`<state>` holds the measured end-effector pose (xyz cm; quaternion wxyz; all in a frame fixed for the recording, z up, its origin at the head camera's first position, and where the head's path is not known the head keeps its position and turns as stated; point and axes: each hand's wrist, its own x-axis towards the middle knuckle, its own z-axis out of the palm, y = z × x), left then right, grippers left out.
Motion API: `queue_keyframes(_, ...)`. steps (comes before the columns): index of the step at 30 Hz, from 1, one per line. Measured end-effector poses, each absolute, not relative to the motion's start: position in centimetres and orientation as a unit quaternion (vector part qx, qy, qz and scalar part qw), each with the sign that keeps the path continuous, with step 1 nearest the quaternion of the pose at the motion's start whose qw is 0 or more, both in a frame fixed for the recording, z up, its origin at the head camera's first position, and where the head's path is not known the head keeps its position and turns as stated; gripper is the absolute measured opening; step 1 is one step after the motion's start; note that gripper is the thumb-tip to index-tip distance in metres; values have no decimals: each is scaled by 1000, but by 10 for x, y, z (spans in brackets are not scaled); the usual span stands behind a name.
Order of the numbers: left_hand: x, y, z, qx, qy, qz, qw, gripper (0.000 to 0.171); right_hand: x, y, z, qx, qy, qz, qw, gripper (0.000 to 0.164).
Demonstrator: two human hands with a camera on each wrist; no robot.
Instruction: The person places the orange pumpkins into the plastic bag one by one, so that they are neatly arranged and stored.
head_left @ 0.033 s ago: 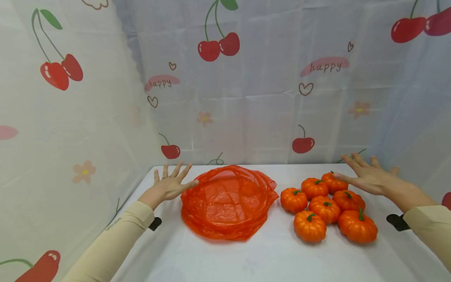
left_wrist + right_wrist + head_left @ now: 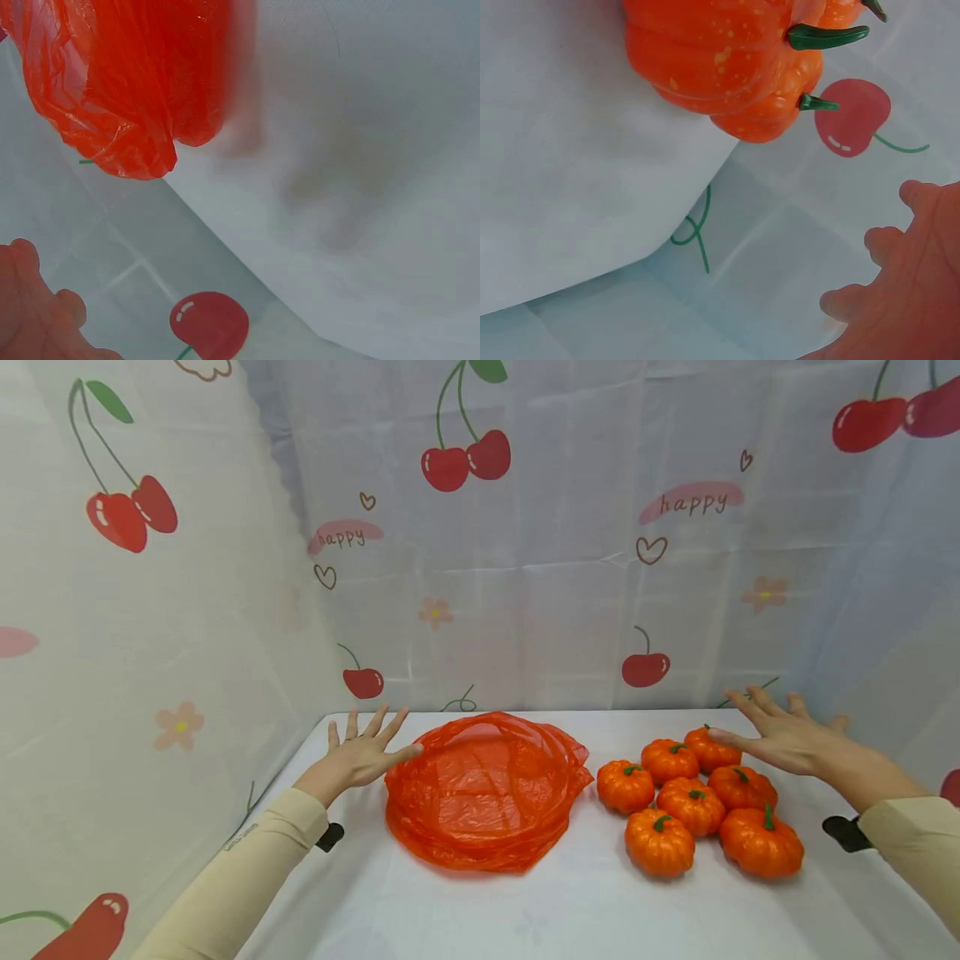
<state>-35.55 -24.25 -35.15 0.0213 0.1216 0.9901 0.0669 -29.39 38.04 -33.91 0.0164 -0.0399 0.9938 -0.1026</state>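
Order across the table [image 2: 420, 914] ran left hand [image 2: 358, 758], bag [image 2: 487, 797], pumpkins [image 2: 691, 810], right hand [image 2: 795, 739]. Both your hands were empty, palms over nothing gripped, fingers spread and pointing away from you. Bag lay just right of your left fingers, mouth up, its long axis left to right as the head view had it. Left was clearly the nearer hand; its thumb overlapped the bag's left rim in that view, but you couldn't tell from that angle whether it touched. Seven pumpkins sat clustered off the bag's right side, leftmost one just beside its edge. Right hand was the nearer one there: cluster lay to the left of those fingers and toward you, thumb overlapping the rear pumpkin in the head view. Right wrist view had your other fingertips apart from the pumpkins, against the backdrop [image 2: 757, 300]
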Motion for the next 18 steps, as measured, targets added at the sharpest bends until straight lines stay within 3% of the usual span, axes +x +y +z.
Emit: queue_keyframes(18,-358,-246,-361,127,988,87,25,100,-292,382,-345,-53,991,-122,9,97)
